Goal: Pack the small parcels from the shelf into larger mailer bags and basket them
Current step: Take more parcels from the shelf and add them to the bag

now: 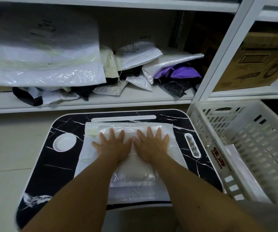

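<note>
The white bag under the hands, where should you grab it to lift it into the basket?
Probably by its two long side edges, one hand from each side. The mailer bag lies flat on the tray table, bulging in the middle, with thin free margins left and right. Both the left hand and right hand now press flat on top.

Both hands, left (113,144) and right (151,145), flat on mailer bag (135,193), perhaps pressing.

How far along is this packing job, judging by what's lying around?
Done: one flat bag already lies in the white basket. In hand: the left hand and right hand press flat on a white mailer bag on the black tray table. Left: many small parcels remain on the shelf.
</note>
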{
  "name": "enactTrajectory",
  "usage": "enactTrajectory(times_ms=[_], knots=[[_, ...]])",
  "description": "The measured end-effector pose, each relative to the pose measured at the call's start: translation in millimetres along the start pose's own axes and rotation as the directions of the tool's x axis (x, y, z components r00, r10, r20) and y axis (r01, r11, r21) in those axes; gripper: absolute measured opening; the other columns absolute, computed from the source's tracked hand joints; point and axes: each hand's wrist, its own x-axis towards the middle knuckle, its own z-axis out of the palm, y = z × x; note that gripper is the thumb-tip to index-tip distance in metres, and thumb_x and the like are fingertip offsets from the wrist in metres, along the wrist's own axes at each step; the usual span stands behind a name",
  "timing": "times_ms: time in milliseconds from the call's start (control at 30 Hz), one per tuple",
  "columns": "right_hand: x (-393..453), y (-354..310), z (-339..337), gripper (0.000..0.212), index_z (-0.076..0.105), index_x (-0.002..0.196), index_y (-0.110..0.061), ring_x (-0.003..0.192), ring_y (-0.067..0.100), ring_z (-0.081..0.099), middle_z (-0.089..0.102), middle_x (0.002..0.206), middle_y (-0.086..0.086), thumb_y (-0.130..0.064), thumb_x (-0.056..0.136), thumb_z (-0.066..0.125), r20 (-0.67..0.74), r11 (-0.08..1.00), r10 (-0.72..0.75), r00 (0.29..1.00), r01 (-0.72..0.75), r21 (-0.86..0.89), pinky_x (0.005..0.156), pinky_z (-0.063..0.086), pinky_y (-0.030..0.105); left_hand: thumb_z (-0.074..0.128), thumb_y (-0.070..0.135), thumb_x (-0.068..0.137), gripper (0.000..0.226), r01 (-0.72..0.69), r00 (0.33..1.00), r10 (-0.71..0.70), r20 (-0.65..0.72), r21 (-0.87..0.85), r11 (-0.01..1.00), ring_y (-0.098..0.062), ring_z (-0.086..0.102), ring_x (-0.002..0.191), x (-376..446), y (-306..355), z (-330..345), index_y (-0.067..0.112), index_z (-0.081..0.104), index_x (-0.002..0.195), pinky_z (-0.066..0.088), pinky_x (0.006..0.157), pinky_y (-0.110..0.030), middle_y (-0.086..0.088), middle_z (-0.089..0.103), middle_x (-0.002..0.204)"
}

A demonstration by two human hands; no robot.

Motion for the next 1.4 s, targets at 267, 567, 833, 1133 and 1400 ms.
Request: enactTrajectory(times_ms=[267,567,833,1133,1400], knots=[[-5.7,21.9,4.2,0.062,-0.002,0.154,-0.035,0.149,0.026,-0.009,-0.012,0.162,0.0,-0.059,0.098,0.008,0.013,0.974,0.162,0.987,-0.162,0.156,0.116,0.005,0.055,0.005,0.06,0.095,0.07,0.127,0.989,-0.136,-0.058,-0.138,0.982,-0.025,-0.007,0.148,-7.2,-21.7,4.5,0.024,0.0,0.154,0.003,0.114,-0.062,0.0,-0.007,0.162],[-39.3,13.4,5.0,0.055,0.019,0.152,-0.031,0.15,0.025,-0.003,0.008,0.163,0.004,-0.049,0.1,0.013,-0.212,0.965,0.166,0.963,-0.115,0.235,0.115,0.002,0.062,0.009,0.045,0.099,0.058,-0.034,0.906,0.037,-0.421,0.015,0.999,-0.027,-0.007,0.148,-46.9,1.6,2.5,0.023,0.009,0.153,0.0,0.116,-0.057,-0.007,-0.002,0.162],[-70.6,-1.1,33.5,0.056,0.011,0.152,-0.038,0.15,0.022,-0.005,0.002,0.163,-0.001,-0.054,0.099,0.012,-0.191,0.981,-0.002,0.982,0.039,0.191,0.115,-0.003,0.059,0.007,0.053,0.098,0.058,-0.145,0.937,0.172,-0.305,0.109,0.983,-0.028,-0.007,0.148,-70.4,-5.6,35.1,0.034,0.0,0.152,0.005,0.117,-0.057,-0.004,-0.005,0.162],[-73.3,25.5,31.9,0.056,0.009,0.153,-0.038,0.15,0.02,-0.005,0.001,0.163,-0.004,-0.055,0.1,0.008,-0.162,0.972,0.06,0.985,-0.021,0.234,0.118,-0.002,0.053,0.009,0.059,0.096,0.07,0.118,0.966,-0.166,-0.2,-0.232,0.966,-0.03,-0.002,0.148,-68.0,-28.8,32.6,0.021,-0.003,0.154,0.011,0.116,-0.055,-0.009,-0.003,0.161],[-79.4,49.3,-1.4,0.113,0.024,0.146,-0.011,0.129,0.035,0.04,0.037,0.143,0.017,-0.083,0.066,0.057,-0.007,0.71,0.58,0.815,-0.501,0.495,0.098,0.042,0.051,0.047,0.09,0.061,0.12,0.326,0.91,-0.415,-0.011,-0.6,0.731,-0.041,0.042,0.12,-57.9,-78.7,21.7,0.006,0.027,0.143,0.04,0.096,-0.049,-0.025,0.036,0.132]])
